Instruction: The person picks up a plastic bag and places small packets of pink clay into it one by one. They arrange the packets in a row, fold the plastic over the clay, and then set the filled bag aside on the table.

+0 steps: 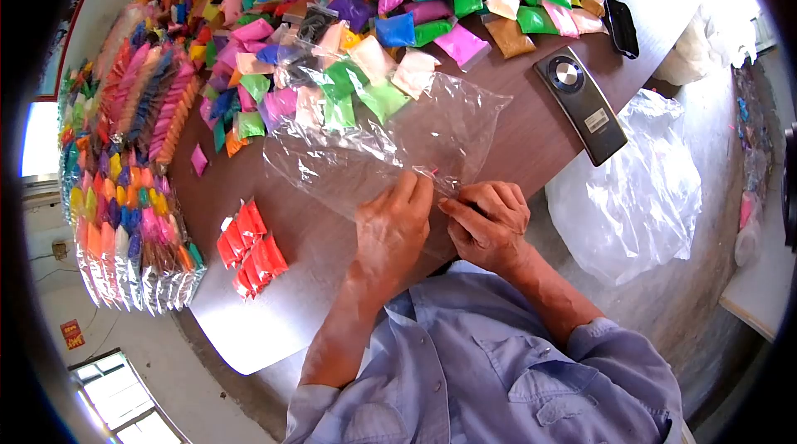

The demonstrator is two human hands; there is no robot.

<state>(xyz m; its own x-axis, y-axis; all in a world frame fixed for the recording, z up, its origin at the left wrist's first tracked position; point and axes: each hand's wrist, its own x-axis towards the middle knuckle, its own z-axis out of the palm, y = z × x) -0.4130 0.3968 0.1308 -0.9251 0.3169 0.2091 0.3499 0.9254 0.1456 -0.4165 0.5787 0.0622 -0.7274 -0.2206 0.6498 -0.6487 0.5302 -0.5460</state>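
Note:
A large clear plastic bag (332,161) lies spread over the brown table, its far part overlapping some small coloured packets. My left hand (397,224) pinches the near edge of this bag. Right beside it, my right hand (490,220) has its fingers closed on the same edge, close to the bag's corner. A tiny pink-red bit shows by my left fingertips. To the left of my hands, a small group of red packets (251,249) rests on the table.
Many coloured packets (415,12) are heaped at the back. Bagged packets (133,220) stack up along the left edge. A dark phone-like device (581,103) and a black case (621,27) lie at the right. A big translucent bag (631,195) hangs beyond the table's right edge (573,145).

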